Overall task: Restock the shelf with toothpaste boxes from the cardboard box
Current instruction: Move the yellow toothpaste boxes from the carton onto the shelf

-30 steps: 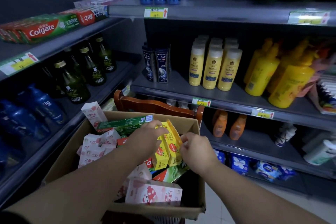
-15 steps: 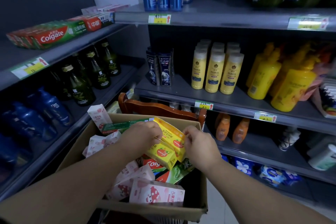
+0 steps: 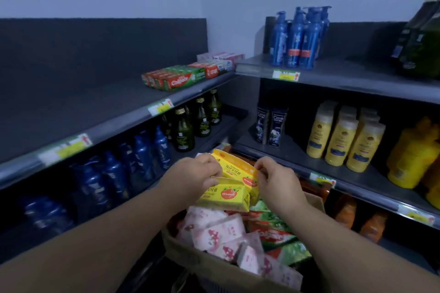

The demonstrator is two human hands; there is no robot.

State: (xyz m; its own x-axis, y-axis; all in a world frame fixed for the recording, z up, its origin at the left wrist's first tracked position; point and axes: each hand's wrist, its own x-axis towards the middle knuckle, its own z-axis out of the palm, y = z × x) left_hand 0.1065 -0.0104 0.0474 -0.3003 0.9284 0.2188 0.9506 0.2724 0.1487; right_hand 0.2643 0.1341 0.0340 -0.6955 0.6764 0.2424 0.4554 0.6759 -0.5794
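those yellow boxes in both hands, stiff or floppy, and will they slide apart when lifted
Probably stiff: the yellow boxes keep straight edges where the left hand and right hand pinch their ends. Likely light, since fingers alone hold them. They could slide apart: they sit at different angles.

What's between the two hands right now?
In the head view, a stack of yellow cardboard toothpaste boxes fills the gap; the left hand and right hand grip its ends above the open brown cardboard box.
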